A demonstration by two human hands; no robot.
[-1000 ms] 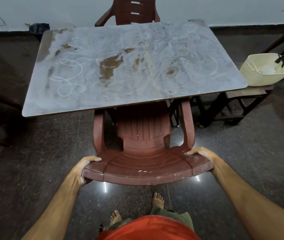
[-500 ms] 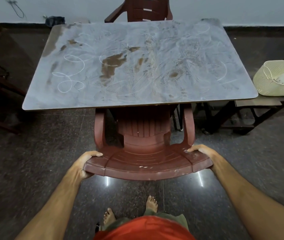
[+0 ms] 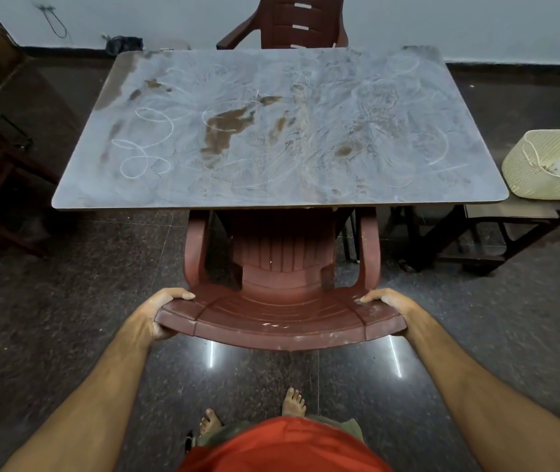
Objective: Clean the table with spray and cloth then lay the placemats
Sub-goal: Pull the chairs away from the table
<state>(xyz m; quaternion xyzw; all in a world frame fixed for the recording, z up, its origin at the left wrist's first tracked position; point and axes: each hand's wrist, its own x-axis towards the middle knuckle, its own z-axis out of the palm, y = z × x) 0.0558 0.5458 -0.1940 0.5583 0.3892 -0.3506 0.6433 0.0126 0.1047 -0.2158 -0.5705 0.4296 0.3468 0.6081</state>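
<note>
At six o'clock from the table (image 3: 305, 80), both hands clasp the top rail of a reddish-brown plastic chair (image 3: 282, 321) whose seat is tucked under the near table edge. Left hand (image 3: 162, 311) wraps the rail's left corner, thumb lying on top and fingers curled underneath. Right hand (image 3: 391, 303) clasps the right corner, its thumb on top and the rest of the hand wrapped round the rail's end. Across the tabletop lie brown stains and pale looping smears. At three o'clock from the table a cream basket (image 3: 544, 172) sits on a low dark stand (image 3: 517, 216). At twelve o'clock a second chair (image 3: 299, 22) faces the table.
</note>
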